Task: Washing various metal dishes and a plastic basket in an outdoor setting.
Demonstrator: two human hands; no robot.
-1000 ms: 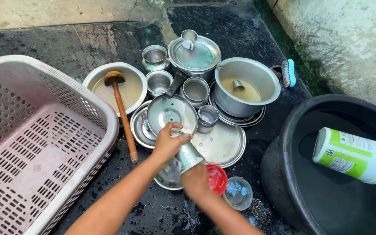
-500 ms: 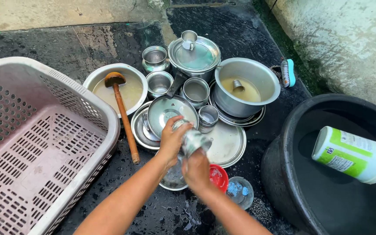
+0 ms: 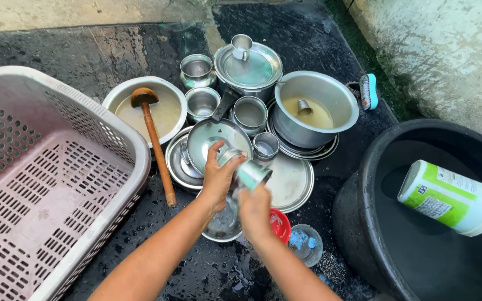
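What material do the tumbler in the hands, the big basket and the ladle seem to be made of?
Tumbler, held between left hand and right hand: likely stainless steel, shiny grey with bright reflections. Basket: plastic by its look, matte pinkish, with moulded slots. Ladle in the bowl: apparently wood, dull brown; the bowl looks like steel.

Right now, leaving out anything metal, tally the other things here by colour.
Pink: 1, basket
Black: 1, tub
Red: 1, small bowl
White and green: 1, jar
Blue and white: 1, brush
Brown: 1, wooden ladle
Clear: 1, little dish
Total: 7
Not counted: steel tumbler, gripped by left hand and right hand.
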